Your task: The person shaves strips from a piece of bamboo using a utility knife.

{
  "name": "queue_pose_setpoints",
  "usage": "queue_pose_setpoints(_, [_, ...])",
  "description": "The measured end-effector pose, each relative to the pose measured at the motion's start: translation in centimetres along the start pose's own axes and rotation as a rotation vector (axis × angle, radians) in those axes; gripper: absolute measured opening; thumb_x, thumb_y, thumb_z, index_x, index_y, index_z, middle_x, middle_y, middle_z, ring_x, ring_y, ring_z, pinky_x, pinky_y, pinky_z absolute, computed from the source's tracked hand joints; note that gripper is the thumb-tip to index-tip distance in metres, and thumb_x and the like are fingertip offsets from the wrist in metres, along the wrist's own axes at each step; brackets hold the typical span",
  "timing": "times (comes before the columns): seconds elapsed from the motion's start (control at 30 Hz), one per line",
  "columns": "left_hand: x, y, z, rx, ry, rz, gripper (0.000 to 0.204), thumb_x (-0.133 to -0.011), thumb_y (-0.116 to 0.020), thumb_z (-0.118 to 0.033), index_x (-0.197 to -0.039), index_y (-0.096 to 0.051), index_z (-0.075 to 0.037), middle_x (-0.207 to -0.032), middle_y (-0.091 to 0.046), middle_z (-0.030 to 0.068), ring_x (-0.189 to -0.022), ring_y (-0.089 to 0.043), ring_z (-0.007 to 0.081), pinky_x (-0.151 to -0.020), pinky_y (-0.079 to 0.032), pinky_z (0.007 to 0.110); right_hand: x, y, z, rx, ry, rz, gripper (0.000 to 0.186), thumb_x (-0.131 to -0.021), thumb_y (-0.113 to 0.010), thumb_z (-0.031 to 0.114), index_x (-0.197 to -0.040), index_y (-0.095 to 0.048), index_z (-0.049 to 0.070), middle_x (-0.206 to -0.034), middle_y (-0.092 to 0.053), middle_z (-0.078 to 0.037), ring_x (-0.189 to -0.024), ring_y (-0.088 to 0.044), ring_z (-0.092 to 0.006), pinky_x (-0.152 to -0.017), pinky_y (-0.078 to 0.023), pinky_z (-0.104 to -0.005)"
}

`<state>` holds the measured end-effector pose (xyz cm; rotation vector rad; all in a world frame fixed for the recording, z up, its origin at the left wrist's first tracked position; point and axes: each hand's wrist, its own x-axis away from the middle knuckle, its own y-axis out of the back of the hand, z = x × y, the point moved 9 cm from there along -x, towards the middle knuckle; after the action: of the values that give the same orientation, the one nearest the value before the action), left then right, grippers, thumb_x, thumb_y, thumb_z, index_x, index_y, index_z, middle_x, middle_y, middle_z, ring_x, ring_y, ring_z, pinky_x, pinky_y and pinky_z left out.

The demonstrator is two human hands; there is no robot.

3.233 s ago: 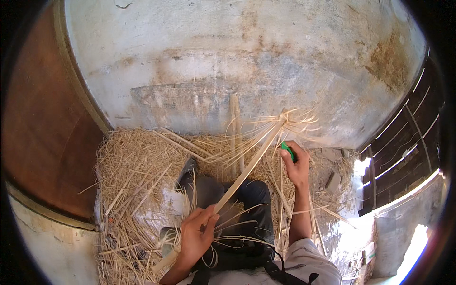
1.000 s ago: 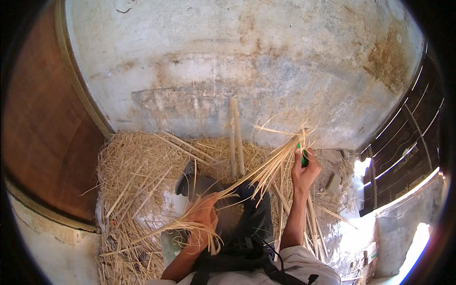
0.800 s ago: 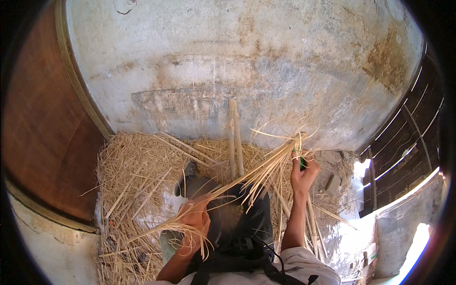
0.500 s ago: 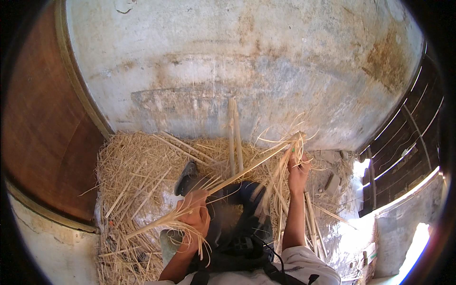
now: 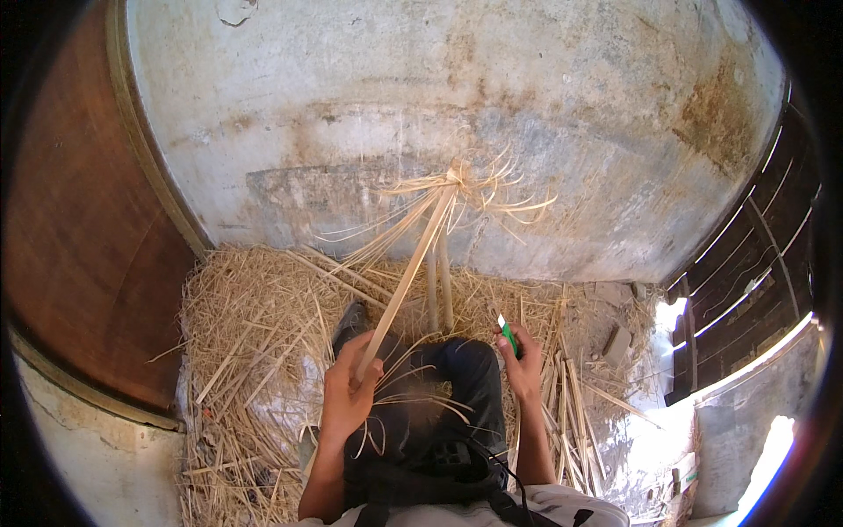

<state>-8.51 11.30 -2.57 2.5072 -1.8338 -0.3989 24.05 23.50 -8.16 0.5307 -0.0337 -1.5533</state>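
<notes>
My left hand point(image 5: 349, 393) is closed round the near end of a long, pale bamboo strip point(image 5: 410, 277). The strip slants up and away to the right, in front of the wall. Thin curled slivers point(image 5: 479, 189) fan out from its far tip, and more slender curls point(image 5: 430, 400) hang by my left hand over my lap. A green utility knife point(image 5: 509, 335) is gripped in my right hand point(image 5: 523, 367), its pale blade pointing up and away. That blade is apart from the strip.
Straw-like shavings point(image 5: 233, 307) cover the floor at left and along the stained wall point(image 5: 421, 97). Two sticks point(image 5: 439, 290) lean upright against that wall. Several loose strips point(image 5: 575, 413) lie right of my right arm, near a small block point(image 5: 616, 344). A brown panel point(image 5: 88, 220) stands at left.
The strip has swung from a low slant across my lap to a steeper one, its curled tip now higher and left. My right hand has come down and left, away from the tip, exposing the knife.
</notes>
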Motion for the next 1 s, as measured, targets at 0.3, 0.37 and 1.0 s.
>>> queue_pose_setpoints(0.3, [0.8, -1.0, 0.4, 0.061, 0.006, 0.077, 0.038, -0.108, -0.067, -0.010, -0.146, -0.061, -0.005, -0.089, -0.068, 0.0006, -0.075, -0.057, 0.0064, -0.068, -0.047, 0.025, 3.0, -0.7, -4.2, -0.139, -0.143, 0.012, 0.032, -0.107, -0.069, 0.033, -0.119, -0.075, 0.003, -0.097, -0.069, -0.002, -0.095, -0.062, -0.0142, -0.088, -0.048, -0.0326])
queue_pose_setpoints(0.37, [1.0, -1.6, 0.5, 0.050, -0.006, 0.082, 0.037, -0.107, -0.068, -0.006, -0.144, -0.062, -0.005, -0.095, -0.073, 0.0034, -0.083, -0.065, 0.0086, -0.075, -0.052, 0.025, 2.6, -0.6, -4.3, -0.183, -0.168, -0.020, 0.032, -0.107, -0.068, 0.033, -0.121, -0.075, 0.005, -0.094, -0.066, 0.000, -0.088, -0.060, -0.0111, -0.081, -0.047, -0.0303])
queue_pose_setpoints(1.0, [1.0, -4.1, -4.3, -0.283, -0.280, 0.078, 0.031, -0.105, -0.069, -0.008, -0.135, -0.067, -0.003, -0.122, -0.074, 0.0203, -0.110, -0.075, 0.0359, -0.090, -0.058, 0.042, -2.2, -5.3, 10.0, -0.518, 0.004, 0.164, 0.015, -0.101, -0.077, 0.010, -0.111, -0.075, -0.001, -0.097, -0.079, -0.008, -0.088, -0.074, -0.0124, -0.075, -0.057, -0.0278])
